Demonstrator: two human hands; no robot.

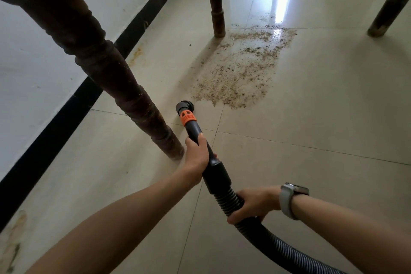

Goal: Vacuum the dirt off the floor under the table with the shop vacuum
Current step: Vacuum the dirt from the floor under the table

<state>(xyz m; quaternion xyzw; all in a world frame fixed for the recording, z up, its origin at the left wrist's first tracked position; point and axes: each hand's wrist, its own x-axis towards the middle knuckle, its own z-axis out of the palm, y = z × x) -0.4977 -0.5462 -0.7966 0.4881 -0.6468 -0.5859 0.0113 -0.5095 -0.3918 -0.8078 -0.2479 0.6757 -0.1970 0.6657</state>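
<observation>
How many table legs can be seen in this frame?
3. A near leg stands by the left hand, a far leg at the dirt patch's edge, and a third leg at upper right. A fourth may be out of view.

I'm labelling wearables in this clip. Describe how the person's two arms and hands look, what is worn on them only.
Both forearms are bare, with no sleeves showing in the frame. The left hand wears nothing: no glove, ring or band can be seen. At the wrist of the right hand sits a smartwatch on a light grey strap, with a dark rectangular face. No gloves on either hand.
</observation>
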